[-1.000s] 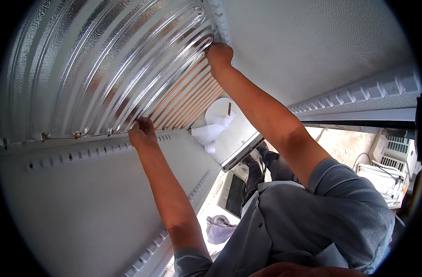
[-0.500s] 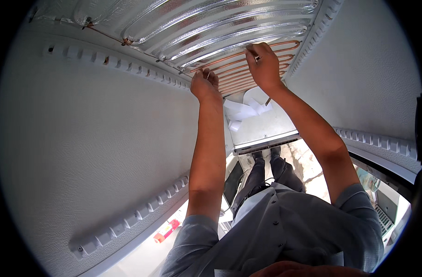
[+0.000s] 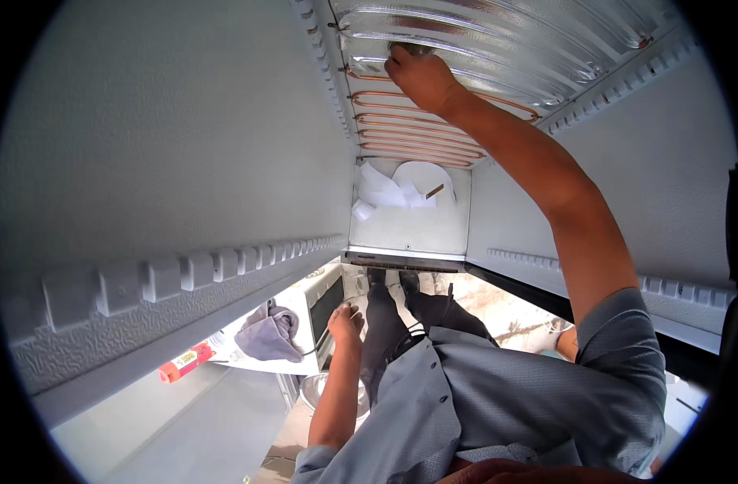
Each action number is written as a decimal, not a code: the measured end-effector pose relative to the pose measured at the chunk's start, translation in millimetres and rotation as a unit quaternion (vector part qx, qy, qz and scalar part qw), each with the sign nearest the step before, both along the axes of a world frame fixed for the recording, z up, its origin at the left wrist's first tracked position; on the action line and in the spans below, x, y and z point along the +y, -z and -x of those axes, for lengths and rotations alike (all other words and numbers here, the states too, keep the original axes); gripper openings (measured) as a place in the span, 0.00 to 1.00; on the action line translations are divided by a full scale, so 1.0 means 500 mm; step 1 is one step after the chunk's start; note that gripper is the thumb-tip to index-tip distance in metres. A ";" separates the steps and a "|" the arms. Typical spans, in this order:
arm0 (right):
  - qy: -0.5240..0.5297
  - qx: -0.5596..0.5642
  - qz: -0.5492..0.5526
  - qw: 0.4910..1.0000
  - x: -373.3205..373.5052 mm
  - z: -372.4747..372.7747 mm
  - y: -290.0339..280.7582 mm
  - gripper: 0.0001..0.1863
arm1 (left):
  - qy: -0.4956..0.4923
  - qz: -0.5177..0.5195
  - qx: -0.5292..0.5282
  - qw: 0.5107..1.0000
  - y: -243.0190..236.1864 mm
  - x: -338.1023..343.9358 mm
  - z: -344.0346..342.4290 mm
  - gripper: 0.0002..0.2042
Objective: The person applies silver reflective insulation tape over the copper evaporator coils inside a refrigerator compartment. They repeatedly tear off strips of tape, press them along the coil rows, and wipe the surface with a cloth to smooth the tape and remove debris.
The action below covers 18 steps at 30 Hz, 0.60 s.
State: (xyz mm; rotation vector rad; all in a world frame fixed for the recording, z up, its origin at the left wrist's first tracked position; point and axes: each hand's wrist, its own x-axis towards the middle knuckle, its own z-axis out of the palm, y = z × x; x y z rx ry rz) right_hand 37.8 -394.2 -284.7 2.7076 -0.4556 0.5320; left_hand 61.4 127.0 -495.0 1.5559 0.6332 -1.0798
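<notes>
Overhead, my right hand (image 3: pixel 424 79) is pressed up against a panel of shiny silver foil strips (image 3: pixel 506 52). Its fingers are closed around something dark at their tips, too hidden to name. Below the foil, looping copper tubing (image 3: pixel 417 144) lies bare across the same panel. My left hand (image 3: pixel 346 323) hangs low beside my leg, away from the panel. Its fingers are curled in, and whatever they hold, if anything, is too small to make out.
Ribbed white cabinet walls (image 3: pixel 183 145) stand on both sides. White paper pieces (image 3: pixel 381 187) and a thin brown strip (image 3: pixel 435 192) lie on the ledge ahead. At lower left are a grey cloth (image 3: pixel 270 332), a red package (image 3: pixel 185 363), a white appliance (image 3: pixel 322 300) and a round bowl (image 3: pixel 312 391).
My left hand has dropped from the copper tubing to beside my leg. The right hand has gone from the tubing up onto the foil. The view has turned.
</notes>
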 end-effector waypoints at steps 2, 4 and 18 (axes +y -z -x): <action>0.004 0.033 -0.006 0.999 -0.008 -0.021 -0.009 0.10 | -0.062 -0.077 -0.004 0.995 0.001 0.106 0.021 0.09; -0.006 -0.014 -0.015 1.000 -0.004 -0.037 -0.001 0.08 | -0.099 -0.100 0.000 0.990 0.029 0.183 0.045 0.10; 0.166 -0.293 -0.190 0.922 0.105 -0.165 0.091 0.11 | 0.064 0.182 -0.039 0.980 -0.046 -0.156 0.121 0.06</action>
